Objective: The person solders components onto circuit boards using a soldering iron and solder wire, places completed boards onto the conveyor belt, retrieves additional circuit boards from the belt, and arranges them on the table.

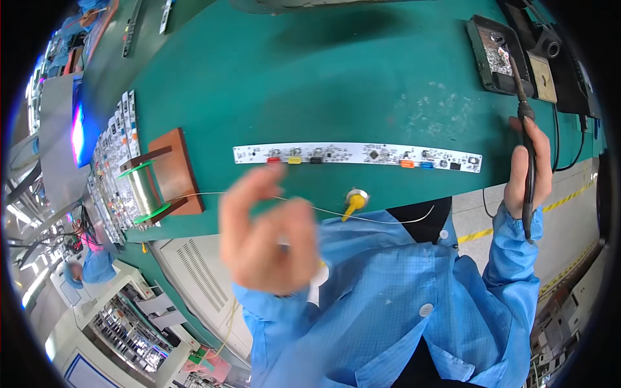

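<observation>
"Hands first: how are they posed?"

"Left hand (268,226) is raised at the near edge of the green-topped desk (323,97), its forearm coming up from below in a loose blue sleeve (268,304). It is blurred, with the fingers partly curled. Right hand (533,165) is over the same edge, toward the right corner, its wrist lifted and fingers pointing away from the body."

"Are they holding anything?"

"The right one has its thumb and fingers closed about a slim, black-handled soldering iron (530,174), whose tip reaches into a dark, rectangular tray (479,52) by the right edge. For the left I can't tell: thin, silvery solder wire (388,222) shows on both sides of it, but the blur hides any grip."

"And the long, narrow white circuit board (356,154)?"

"Flat on the desk, lengthwise along the near edge. The left hand is just in front of its left part, close to a small red connector (273,160); whether they touch is unclear. The right hand is beyond its right end, clearly apart."

"Where does the wire start?"

"At a green-flanged spool (147,191) on a reddish-brown wooden stand (185,168), near the desk's left corner."
</observation>
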Demonstrator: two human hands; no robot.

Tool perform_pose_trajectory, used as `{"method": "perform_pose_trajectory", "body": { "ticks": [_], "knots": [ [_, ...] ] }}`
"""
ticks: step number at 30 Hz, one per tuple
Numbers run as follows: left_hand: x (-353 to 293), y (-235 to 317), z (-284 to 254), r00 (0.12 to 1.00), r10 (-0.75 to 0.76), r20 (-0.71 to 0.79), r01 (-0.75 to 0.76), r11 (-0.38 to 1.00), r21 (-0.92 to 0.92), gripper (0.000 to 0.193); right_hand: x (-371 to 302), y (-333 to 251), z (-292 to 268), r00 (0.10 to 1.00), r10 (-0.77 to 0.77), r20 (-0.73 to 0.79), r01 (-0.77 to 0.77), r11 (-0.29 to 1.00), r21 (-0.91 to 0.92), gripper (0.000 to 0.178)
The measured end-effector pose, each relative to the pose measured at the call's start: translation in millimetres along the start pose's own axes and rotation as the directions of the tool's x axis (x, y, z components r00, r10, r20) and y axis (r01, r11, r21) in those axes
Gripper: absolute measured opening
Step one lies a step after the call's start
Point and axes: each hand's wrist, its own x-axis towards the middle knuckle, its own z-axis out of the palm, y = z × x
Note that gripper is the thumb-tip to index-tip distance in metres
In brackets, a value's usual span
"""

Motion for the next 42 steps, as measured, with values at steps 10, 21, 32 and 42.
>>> {"method": "perform_pose_trajectory", "body": {
  "ticks": [10, 21, 32, 42],
  "knots": [
    [5.3, -70.7, -26.7, 0.967, -0.227, 0.117, 0.193, 0.950, 0.247, 0.024, -12.1, -19.6, 11.8, 0.955, -0.237, 0.178, 0.232, 0.972, 0.047, 0.056],
    [-5.9, -66.9, -25.6, 0.956, -0.287, 0.066, 0.295, 0.927, -0.230, 0.017, -34.5, 1.0, 11.8, 0.977, -0.206, -0.045, 0.209, 0.976, 0.066, 0.050],
    [-0.8, -51.8, -16.8, 0.809, -0.521, 0.270, 0.585, 0.674, -0.451, 0.007, -4.2, -21.2, 13.5, 0.972, -0.235, 0.012, 0.222, 0.900, -0.374, 0.044],
    [-4.0, -29.3, -9.6, 0.729, -0.597, 0.335, 0.677, 0.558, -0.479, 0.009, -17.9, -112.6, 30.1, 0.893, -0.448, -0.033, 0.435, 0.843, 0.316, 0.009]
  ]
}}
